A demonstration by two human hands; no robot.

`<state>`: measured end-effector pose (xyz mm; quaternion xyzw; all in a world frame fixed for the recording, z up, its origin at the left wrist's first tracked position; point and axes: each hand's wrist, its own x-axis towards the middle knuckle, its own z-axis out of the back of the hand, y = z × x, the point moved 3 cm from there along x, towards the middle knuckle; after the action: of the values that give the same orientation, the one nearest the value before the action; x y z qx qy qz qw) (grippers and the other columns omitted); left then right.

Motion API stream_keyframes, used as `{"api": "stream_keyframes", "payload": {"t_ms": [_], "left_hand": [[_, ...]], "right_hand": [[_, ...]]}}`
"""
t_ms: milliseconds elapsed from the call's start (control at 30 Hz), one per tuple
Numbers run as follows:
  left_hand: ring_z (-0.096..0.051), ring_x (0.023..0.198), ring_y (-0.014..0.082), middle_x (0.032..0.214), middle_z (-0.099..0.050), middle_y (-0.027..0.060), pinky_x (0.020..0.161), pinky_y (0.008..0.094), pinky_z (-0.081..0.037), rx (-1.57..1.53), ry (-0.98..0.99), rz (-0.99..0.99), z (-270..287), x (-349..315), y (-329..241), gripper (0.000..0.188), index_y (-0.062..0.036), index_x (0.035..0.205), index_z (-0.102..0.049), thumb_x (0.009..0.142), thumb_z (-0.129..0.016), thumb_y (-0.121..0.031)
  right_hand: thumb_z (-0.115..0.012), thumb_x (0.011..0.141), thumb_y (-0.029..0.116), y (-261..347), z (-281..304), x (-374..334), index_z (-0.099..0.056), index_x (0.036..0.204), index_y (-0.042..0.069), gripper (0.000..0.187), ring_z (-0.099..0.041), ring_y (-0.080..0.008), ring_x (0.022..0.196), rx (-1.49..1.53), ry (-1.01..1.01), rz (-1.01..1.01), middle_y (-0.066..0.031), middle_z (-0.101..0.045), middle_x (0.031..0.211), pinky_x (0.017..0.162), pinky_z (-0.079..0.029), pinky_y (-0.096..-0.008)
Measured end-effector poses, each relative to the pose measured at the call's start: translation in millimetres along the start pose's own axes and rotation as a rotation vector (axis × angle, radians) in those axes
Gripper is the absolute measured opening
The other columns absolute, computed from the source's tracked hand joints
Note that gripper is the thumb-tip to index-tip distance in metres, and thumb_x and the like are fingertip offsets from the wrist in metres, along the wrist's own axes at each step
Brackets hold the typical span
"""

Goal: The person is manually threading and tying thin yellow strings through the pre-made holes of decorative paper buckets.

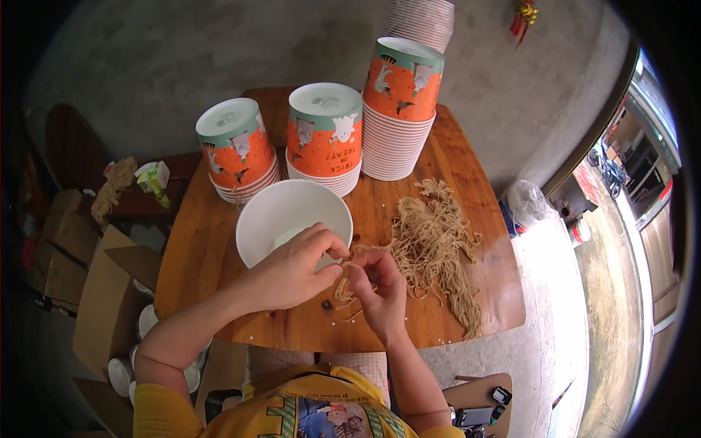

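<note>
My left hand (299,269) and my right hand (380,292) meet over the near middle of the wooden table. Their fingertips are pinched together on thin tan string (342,292), part of which dangles below onto the tabletop. Just beyond my left hand a white paper bucket (254,219) stands with its mouth up; my hand and wrist cover its near rim. Right of my right hand lies a loose, tangled heap of tan string (434,241) that trails toward the table's near edge.
Upside-down orange paper buckets stand in stacks: a left stack (237,150), a middle stack (325,139) and a tall right stack (401,109). Wrapped white buckets (420,20) rise behind. An open cardboard box (109,306) with buckets sits lower left. A stool with gadgets (478,416) is lower right.
</note>
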<state>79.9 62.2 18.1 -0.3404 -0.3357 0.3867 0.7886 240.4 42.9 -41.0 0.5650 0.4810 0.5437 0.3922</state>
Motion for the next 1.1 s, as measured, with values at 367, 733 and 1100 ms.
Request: {"api": "stream_keyframes", "payload": {"t_ms": [367, 733, 1100], "left_hand": [[-0.058, 0.086, 0.0207, 0.094, -0.054, 0.0073, 0.076, 0.0329, -0.048, 0.149, -0.007, -0.007, -4.1, -2.4, -0.6, 0.012, -0.002, 0.095, -0.053, 0.088, -0.061, -0.003], [-0.058, 0.089, 0.0242, 0.094, -0.054, 0.0086, 0.078, 0.0357, -0.048, 0.148, 0.001, 0.009, -4.2, -2.8, -3.6, 0.011, -0.0021, 0.094, -0.052, 0.088, -0.061, -0.005], [-0.059, 0.087, 0.0231, 0.094, -0.054, 0.0092, 0.078, 0.0342, -0.049, 0.191, -0.083, -0.015, 0.6, -5.1, -0.6, 0.01, -0.0016, 0.094, -0.051, 0.089, -0.06, -0.003]], "right_hand": [[-0.061, 0.095, 0.01, -1.9, 5.8, -4.4, -0.055, 0.099, 0.004, 0.009, -0.056, -0.0047, 0.071, 0.165, -0.003, -0.077, 0.0009, -0.06, 0.084, 0.063, -0.047, -0.0197], [-0.061, 0.093, 0.006, 0.1, 3.0, -11.1, -0.057, 0.1, 0.0, 0.01, -0.061, -0.0068, 0.073, -0.017, -0.029, 0.073, -0.0017, -0.064, 0.084, 0.066, -0.05, -0.0216], [-0.06, 0.095, 0.008, -5.2, -5.4, -14.7, -0.056, 0.094, 0.0, 0.009, -0.058, -0.0056, 0.066, -0.328, 0.014, 0.106, -0.0024, -0.063, 0.076, 0.062, -0.047, -0.0211]]}}
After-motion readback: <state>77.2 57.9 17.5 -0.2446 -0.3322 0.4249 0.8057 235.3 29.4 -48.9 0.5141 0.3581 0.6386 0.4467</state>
